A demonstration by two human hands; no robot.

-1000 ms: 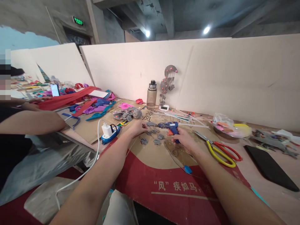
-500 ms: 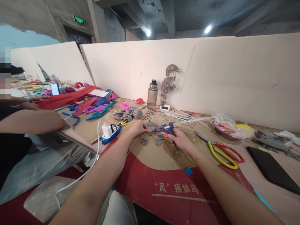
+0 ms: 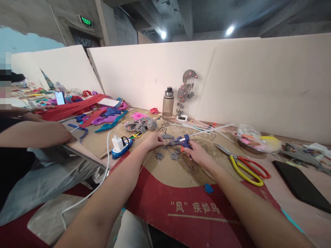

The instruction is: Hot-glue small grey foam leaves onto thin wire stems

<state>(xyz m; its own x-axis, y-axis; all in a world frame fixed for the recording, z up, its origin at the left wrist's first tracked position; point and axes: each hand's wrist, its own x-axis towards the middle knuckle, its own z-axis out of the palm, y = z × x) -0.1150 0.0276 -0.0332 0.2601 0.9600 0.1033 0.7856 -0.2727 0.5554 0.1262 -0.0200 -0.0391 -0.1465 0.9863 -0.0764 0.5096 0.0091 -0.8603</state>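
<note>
My right hand [image 3: 196, 151] is wrapped round the handle of a blue glue gun [image 3: 184, 140] with an orange trigger and a glue stick out of its back. The gun's nozzle points left, close to the fingertips of my left hand [image 3: 154, 139]. Those fingers are pinched together at a grey cord or strip; what exactly they hold is too small to make out. Grey felt flowers [image 3: 174, 156] on cords lie just below, on the cardboard. A grey crescent piece [image 3: 167, 136] rests behind the nozzle.
Scissors [image 3: 245, 168] and a black phone [image 3: 301, 186] lie at right. A bottle [image 3: 168, 105] and a grey hanging ornament [image 3: 190, 77] stand by the white board. A power strip [image 3: 122, 148] sits left. A co-worker's arm [image 3: 36, 132] rests among coloured cloth.
The glue gun has shifted very slightly to the left, its nozzle nearer my left fingertips. My left hand stays about where it was.
</note>
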